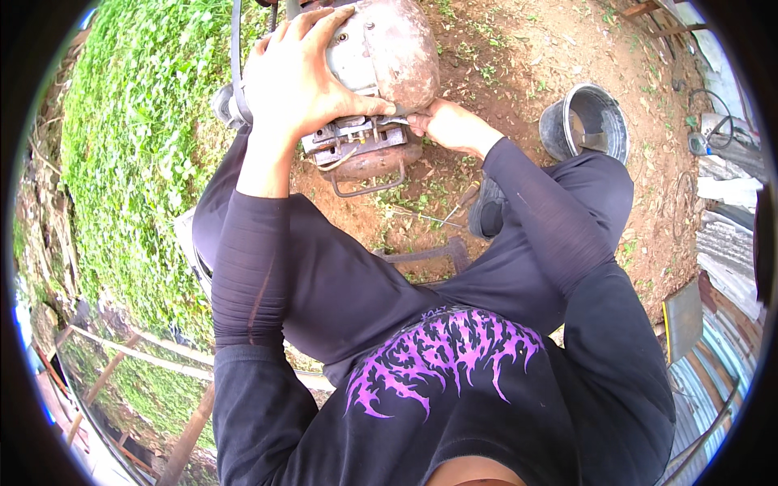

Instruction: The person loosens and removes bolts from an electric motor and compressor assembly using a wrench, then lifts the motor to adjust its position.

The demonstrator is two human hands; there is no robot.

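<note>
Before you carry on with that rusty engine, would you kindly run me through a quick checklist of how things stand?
1. Left hand steadying the rusty rounded metal engine: ok, palm spread flat on its casing.
2. Right hand at the engine's lower edge: ok, fingers closed there; what they hold, cannot tell.
3. Black belt free of the left hand: cannot tell, it runs right beside it.
4. Grey round metal bucket apart from the work: ok, standing on the red-brown dirt ground.
5. Footing: cannot tell.

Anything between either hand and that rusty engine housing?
Nothing visible. The left hand lies flat on the rusty engine housing; the right hand grips at its lower edge beside the metal bracket.
</note>
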